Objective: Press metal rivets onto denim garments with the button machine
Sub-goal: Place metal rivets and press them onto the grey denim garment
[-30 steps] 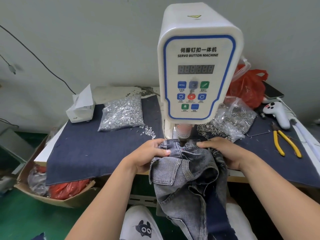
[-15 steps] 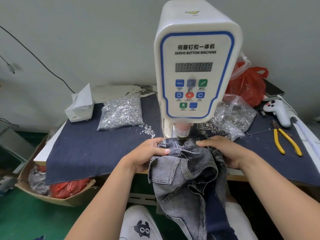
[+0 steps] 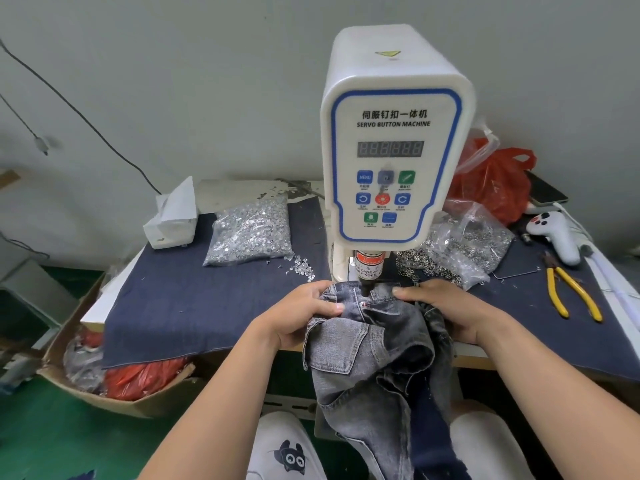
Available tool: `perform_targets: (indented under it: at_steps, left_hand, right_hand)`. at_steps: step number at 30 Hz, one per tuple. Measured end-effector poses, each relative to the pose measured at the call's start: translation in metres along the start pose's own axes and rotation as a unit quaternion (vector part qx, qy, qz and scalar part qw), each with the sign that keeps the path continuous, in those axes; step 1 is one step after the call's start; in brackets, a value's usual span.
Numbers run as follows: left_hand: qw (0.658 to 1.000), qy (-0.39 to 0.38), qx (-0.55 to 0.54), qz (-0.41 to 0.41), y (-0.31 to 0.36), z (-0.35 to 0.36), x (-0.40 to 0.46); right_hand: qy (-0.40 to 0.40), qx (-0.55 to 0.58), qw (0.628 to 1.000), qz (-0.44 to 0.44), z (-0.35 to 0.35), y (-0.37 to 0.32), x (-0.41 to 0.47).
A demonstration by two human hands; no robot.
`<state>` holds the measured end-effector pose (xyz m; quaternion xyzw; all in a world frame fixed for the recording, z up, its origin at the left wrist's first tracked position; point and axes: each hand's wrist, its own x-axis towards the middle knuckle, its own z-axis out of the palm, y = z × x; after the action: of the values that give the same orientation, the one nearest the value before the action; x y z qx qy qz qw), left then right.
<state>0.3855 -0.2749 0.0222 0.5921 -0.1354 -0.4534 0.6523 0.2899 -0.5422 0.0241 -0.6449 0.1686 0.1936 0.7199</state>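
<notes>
A white servo button machine [image 3: 394,140] stands at the table's middle, its press head [image 3: 367,271] down on a grey denim garment [image 3: 374,355]. The garment's top edge lies under the head and the rest hangs off the table front toward my lap. My left hand [image 3: 298,317] grips the denim's left edge, thumb on top. My right hand [image 3: 446,306] holds the right side, fingers laid along the top edge next to the head. A small red mark [image 3: 362,304] shows on the denim just below the head.
A bag of silver rivets [image 3: 251,233] and a tissue pack [image 3: 171,220] lie left of the machine. Another rivet bag [image 3: 464,247], a red plastic bag [image 3: 495,188], a white controller [image 3: 554,237] and yellow pliers [image 3: 571,292] lie right. A cardboard box [image 3: 114,393] sits on the floor.
Both hands keep their hold on the denim under the press head. The camera view tilted upward and shifted slightly, so the machine sits lower in frame.
</notes>
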Motion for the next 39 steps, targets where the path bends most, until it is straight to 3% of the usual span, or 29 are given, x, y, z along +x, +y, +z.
perform_targets:
  at_steps: [10,15,18,23,27,31,34,36,39]
  left_hand:
    - [0.997,0.0,0.08,-0.006,0.003,0.004,-0.03]
    - [0.99,0.028,0.137,-0.014,0.004,0.0,-0.045]
    - [0.986,0.033,0.157,-0.035,0.003,-0.002,-0.052]
    - [0.969,0.032,0.245,-0.008,0.002,0.009,-0.057]
    - [0.972,0.036,0.231,0.021,0.001,0.01,-0.058]
    - [0.983,0.044,0.177,0.009,-0.002,0.015,-0.057]
    - [0.991,0.035,0.126,0.026,-0.008,0.017,-0.053]
    - [0.996,0.031,0.072,0.032,-0.012,0.018,-0.05]
    - [0.992,0.047,0.097,0.063,-0.018,0.015,-0.045]
  right_hand:
    - [-0.081,-0.018,0.996,-0.022,0.018,-0.003,-0.025]
    - [-0.086,-0.193,0.976,-0.057,0.021,-0.017,-0.045]
    - [-0.085,-0.239,0.962,-0.102,0.019,-0.012,-0.046]
    - [-0.095,-0.211,0.966,-0.115,0.025,-0.006,-0.049]
    - [-0.087,-0.222,0.965,-0.112,0.025,-0.01,-0.054]
    - [-0.079,-0.111,0.984,-0.114,0.032,-0.011,-0.051]
    - [-0.039,-0.044,0.994,-0.088,0.038,-0.013,-0.044]
    - [0.019,-0.13,0.987,-0.092,0.04,-0.014,-0.039]
    - [0.105,-0.285,0.943,-0.137,0.037,-0.011,-0.031]
